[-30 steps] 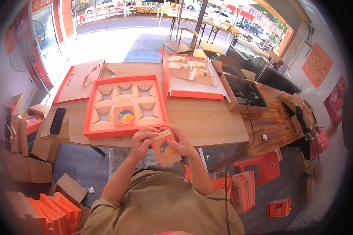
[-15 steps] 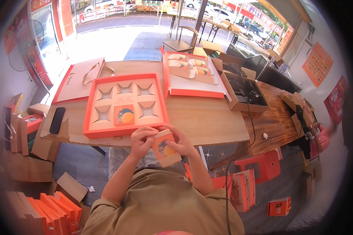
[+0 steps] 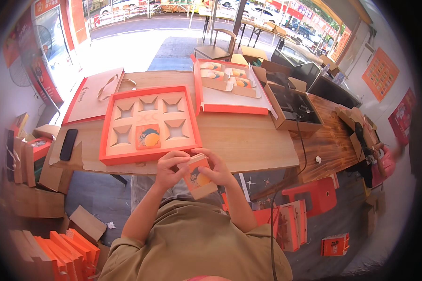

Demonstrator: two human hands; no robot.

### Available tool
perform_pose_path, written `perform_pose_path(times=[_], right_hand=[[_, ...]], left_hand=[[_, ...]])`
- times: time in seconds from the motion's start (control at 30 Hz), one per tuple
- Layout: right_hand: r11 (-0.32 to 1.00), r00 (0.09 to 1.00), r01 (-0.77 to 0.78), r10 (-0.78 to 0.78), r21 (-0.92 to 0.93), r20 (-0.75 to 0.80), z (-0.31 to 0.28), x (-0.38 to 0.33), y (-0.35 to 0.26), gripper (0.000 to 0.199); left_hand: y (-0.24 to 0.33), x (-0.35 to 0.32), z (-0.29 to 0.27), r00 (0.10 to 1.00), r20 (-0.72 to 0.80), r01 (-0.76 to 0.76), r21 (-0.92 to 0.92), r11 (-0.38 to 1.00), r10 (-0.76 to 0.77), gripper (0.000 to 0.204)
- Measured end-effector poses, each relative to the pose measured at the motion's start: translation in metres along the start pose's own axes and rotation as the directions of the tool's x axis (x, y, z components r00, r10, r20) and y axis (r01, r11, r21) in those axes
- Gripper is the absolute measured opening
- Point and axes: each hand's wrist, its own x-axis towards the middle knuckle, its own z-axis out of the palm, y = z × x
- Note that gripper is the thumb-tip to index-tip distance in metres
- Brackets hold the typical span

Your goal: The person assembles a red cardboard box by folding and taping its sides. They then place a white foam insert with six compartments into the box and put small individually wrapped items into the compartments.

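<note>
In front of my body, just off the table's near edge, I hold a small orange-and-tan carton (image 3: 199, 181) with a round yellow and dark pattern. My left hand (image 3: 170, 169) has its fingers pinched at the carton's upper left end. My right hand (image 3: 217, 169) grips the other side, its thumb lying across the printed face. Beyond my hands lies a red-rimmed gift box (image 3: 105, 140) with a tan insert of several square openings. A matching small carton (image 3: 148, 136) sits in the near middle opening; the other openings hold none.
A second red box (image 3: 237, 110) with several patterned cartons lies farther back. The table (image 3: 248, 145) also carries a flat gift bag (image 3: 91, 100) and a black phone (image 3: 68, 144). A brown carton (image 3: 290, 122) with a cable stands right. Orange bags (image 3: 63, 255) and a red stool (image 3: 314, 196) are below.
Both hands keep hold of the small carton in nearly the same place, with only slight finger movement. The whole view has shifted a little.
</note>
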Motion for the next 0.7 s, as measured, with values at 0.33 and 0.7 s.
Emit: perform_pose_path(times=[0.33,0.7], right_hand=[[0.998,0.998,0.066,-0.066,-0.018,-0.004,-0.006,0.000,0.012,0.039],[0.918,0.974,0.120,-0.035,0.379,-0.224,-0.009,-0.005,0.009,0.031]], left_hand=[[-0.001,0.003,0.003,0.993,0.075,-0.099,0.035,0.995,0.096,0.038],[0.008,-0.005,0.000,0.997,0.069,0.030,0.085,0.996,-0.036,0.068]])
